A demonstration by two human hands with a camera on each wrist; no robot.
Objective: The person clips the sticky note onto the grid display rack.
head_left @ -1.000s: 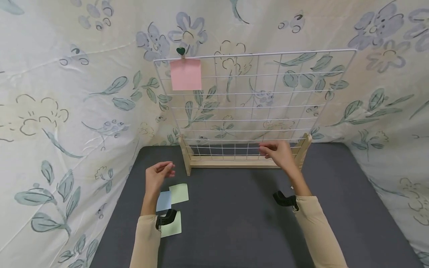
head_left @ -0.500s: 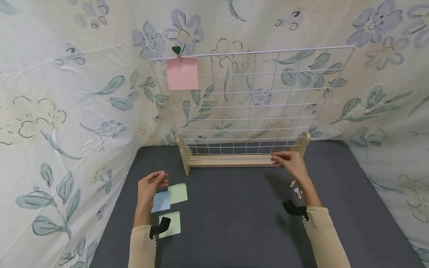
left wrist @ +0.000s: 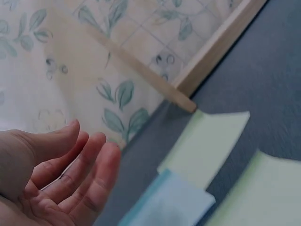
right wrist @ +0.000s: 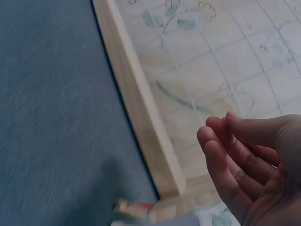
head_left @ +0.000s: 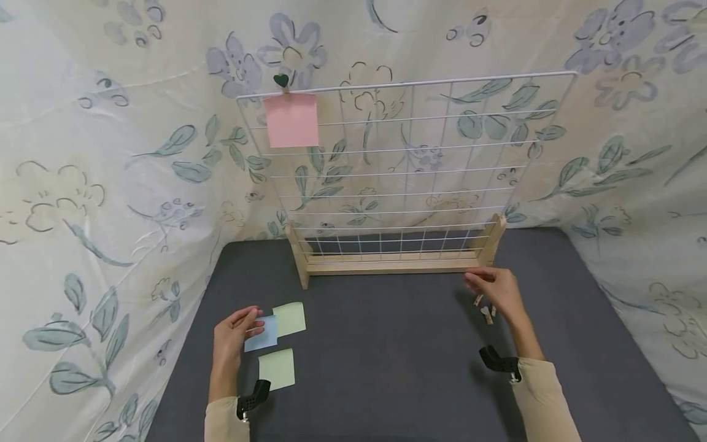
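Hovering now with the left hand [head_left: 234,331], bending the left fingers [left wrist: 106,172] loosely, parking the left thumb [left wrist: 51,141] near their tips! Trailing the left forearm [head_left: 223,376] straight behind. Well apart, hovering too with the right hand [head_left: 499,290], curving the right fingers [right wrist: 219,167] softly, tucking the right thumb [right wrist: 258,131] close by their tips, slanting the right forearm [head_left: 528,337] back and outward.

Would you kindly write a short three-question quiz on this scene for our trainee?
1. How many green notes lie on the dark table?
2. True or false: the right hand is pinching the blue note.
3. Which note hangs on the wire grid: a) blue, b) green, c) pink?

Key:
1. Two.
2. False; it holds no note.
3. c, the pink note.
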